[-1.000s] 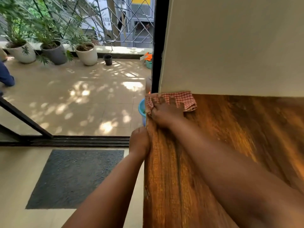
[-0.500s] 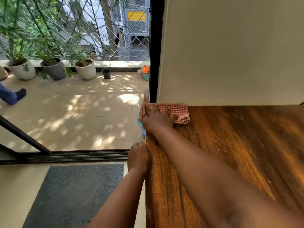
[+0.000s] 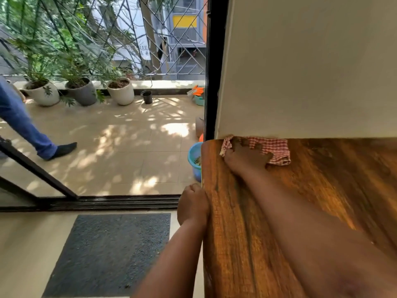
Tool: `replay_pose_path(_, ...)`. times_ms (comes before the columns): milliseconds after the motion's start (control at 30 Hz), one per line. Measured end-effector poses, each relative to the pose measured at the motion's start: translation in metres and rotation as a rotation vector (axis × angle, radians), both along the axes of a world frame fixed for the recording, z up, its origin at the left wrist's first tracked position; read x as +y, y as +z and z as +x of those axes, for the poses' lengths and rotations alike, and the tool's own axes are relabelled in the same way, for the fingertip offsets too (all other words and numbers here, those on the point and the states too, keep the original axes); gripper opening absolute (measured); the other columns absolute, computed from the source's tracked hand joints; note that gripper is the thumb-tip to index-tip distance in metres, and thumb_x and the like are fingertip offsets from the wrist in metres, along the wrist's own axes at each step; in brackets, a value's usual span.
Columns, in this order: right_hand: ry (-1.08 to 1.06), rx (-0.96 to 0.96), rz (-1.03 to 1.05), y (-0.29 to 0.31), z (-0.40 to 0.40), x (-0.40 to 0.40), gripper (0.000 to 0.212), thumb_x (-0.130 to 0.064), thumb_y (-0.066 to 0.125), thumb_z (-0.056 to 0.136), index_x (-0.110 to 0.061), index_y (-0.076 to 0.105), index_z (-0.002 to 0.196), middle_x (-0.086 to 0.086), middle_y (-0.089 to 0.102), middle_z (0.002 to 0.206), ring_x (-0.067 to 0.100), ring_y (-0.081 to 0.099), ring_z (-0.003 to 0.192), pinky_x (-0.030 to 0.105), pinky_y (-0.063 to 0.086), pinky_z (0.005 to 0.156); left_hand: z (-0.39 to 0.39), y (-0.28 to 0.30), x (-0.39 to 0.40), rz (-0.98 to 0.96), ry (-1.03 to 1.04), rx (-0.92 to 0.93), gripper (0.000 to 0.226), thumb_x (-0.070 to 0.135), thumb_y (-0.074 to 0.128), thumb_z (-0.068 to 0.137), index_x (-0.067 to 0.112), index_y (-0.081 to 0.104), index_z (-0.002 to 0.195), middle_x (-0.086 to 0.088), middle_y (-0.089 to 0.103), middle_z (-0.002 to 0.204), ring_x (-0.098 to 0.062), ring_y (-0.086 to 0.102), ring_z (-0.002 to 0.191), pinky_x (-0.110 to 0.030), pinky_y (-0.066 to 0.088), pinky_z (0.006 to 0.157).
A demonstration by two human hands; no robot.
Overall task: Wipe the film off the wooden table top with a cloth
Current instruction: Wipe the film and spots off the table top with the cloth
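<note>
At far left I saw a coarse dark doormat (image 3: pixel 111 252) on smooth pale floor. My left hand (image 3: pixel 192 206) gripped the table top's (image 3: pixel 322 190) left edge, fingers curled over it. The top was glossy, streaked brown wood. My right hand (image 3: pixel 245 158) pressed flat, fingers spread, on the red-checked cloth (image 3: pixel 272 150), crumpled in the far-left corner against the plain wall (image 3: pixel 311 61).

Cloth (image 3: pixel 272 149) lying on table top (image 3: pixel 322 190) at 12 o'clock edge, touching wall (image 3: pixel 311 72); bucket (image 3: pixel 194 160) sitting off 9 o'clock edge.
</note>
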State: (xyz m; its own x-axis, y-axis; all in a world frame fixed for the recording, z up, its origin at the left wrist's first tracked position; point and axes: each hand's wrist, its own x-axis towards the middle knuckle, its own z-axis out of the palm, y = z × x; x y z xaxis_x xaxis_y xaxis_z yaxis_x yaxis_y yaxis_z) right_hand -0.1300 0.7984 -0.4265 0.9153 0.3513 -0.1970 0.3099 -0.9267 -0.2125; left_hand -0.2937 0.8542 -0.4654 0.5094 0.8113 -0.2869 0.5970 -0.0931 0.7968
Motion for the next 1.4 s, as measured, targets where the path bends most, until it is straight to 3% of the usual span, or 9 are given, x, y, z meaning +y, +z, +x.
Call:
replay_pose_path(167,0.28,0.028,0.044,-0.005,-0.028,0.031,0.066,-0.057,0.015,0.082,-0.045,0.011,0.147,-0.009,0.011,0.159,0.042,0.005,0.142,0.072,-0.007,0.101,0.0,-0.004,0.002,-0.022,0.022,-0.005,0.038,0.03,0.024,0.098,0.018,0.053,0.076,-0.002,0.059,0.084,-0.012,0.051,0.072,-0.034,0.033,0.064)
replay_pose_path(367,0.456,-0.086,0.01,-0.007,0.002,-0.01,0.058,-0.067,0.009,0.084,-0.059,0.005,0.141,-0.017,0.015,0.157,0.029,0.019,0.142,0.065,0.01,0.105,-0.001,0.003,0.0,-0.05,0.095,-0.039,0.052,0.038,0.017,0.099,0.011,0.061,0.097,-0.003,0.058,0.093,-0.02,0.051,0.085,-0.034,0.033,0.075)
replay_pose_path(500,0.336,-0.001,-0.017,-0.005,-0.021,0.022,0.058,-0.06,0.018,0.092,-0.05,0.001,0.146,-0.011,0.002,0.16,0.037,0.002,0.144,0.068,-0.001,0.105,-0.001,0.0,0.002,-0.04,0.103,-0.065,0.05,0.034,0.018,0.098,0.011,0.062,0.097,-0.01,0.064,0.102,-0.025,0.054,0.088,-0.035,0.033,0.073)
replay_pose_path(600,0.408,0.005,-0.043,-0.004,-0.043,0.02,0.054,-0.055,0.015,0.095,-0.05,-0.003,0.145,-0.012,-0.005,0.159,0.035,-0.006,0.144,0.067,-0.005,0.105,-0.002,0.002,0.0,-0.071,0.133,-0.072,0.041,0.029,0.022,0.098,0.012,0.06,0.098,-0.009,0.062,0.108,-0.024,0.052,0.09,-0.035,0.035,0.074)
replay_pose_path(667,0.469,0.002,-0.042,-0.004,-0.064,0.006,0.051,-0.055,0.013,0.096,-0.053,-0.003,0.144,-0.013,-0.006,0.159,0.035,-0.008,0.144,0.066,-0.007,0.105,-0.006,0.007,-0.001,-0.224,0.246,-0.175,0.035,0.025,0.027,0.098,0.012,0.059,0.092,-0.012,0.064,0.102,-0.025,0.055,0.084,-0.034,0.038,0.069)
replay_pose_path(800,0.54,0.031,-0.04,-0.001,-0.108,-0.022,0.051,-0.054,0.014,0.095,-0.055,-0.003,0.143,-0.015,-0.009,0.158,0.033,-0.013,0.144,0.065,-0.01,0.105,-0.017,0.03,-0.006,-0.791,0.402,-0.607,0.042,0.032,0.027,0.1,0.013,0.059,0.08,-0.007,0.067,0.067,-0.018,0.064,0.058,-0.022,0.048,0.054)
replay_pose_path(933,0.551,0.027,-0.044,-0.003,-0.142,-0.051,0.052,-0.055,0.013,0.095,-0.054,-0.006,0.143,-0.013,-0.01,0.158,0.033,-0.014,0.143,0.065,-0.012,0.105,-0.027,0.044,-0.003,-0.887,0.352,-0.666,0.038,0.042,0.031,0.098,0.014,0.055,0.089,-0.013,0.066,0.081,-0.029,0.065,0.077,-0.035,0.051,0.074)
replay_pose_path(1200,0.534,0.035,-0.06,-0.003,-0.217,-0.099,0.053,-0.055,0.013,0.096,-0.052,-0.009,0.143,-0.013,-0.012,0.158,0.034,-0.014,0.144,0.064,-0.014,0.105,-0.091,0.056,-0.023,-0.753,-0.058,-0.495,0.046,0.044,0.028,0.1,0.016,0.062,0.091,0.004,0.073,0.069,-0.01,0.071,0.065,-0.025,0.049,0.061)
replay_pose_path(1400,0.513,0.062,-0.078,0.0,-0.295,-0.143,0.053,-0.056,0.011,0.095,-0.051,-0.007,0.144,-0.013,-0.014,0.157,0.032,-0.019,0.143,0.063,-0.017,0.105,-0.151,0.057,-0.06,-0.55,-0.326,-0.346,0.04,0.044,0.03,0.1,0.027,0.066,0.094,0.007,0.071,0.095,-0.011,0.064,0.092,-0.027,0.045,0.071)
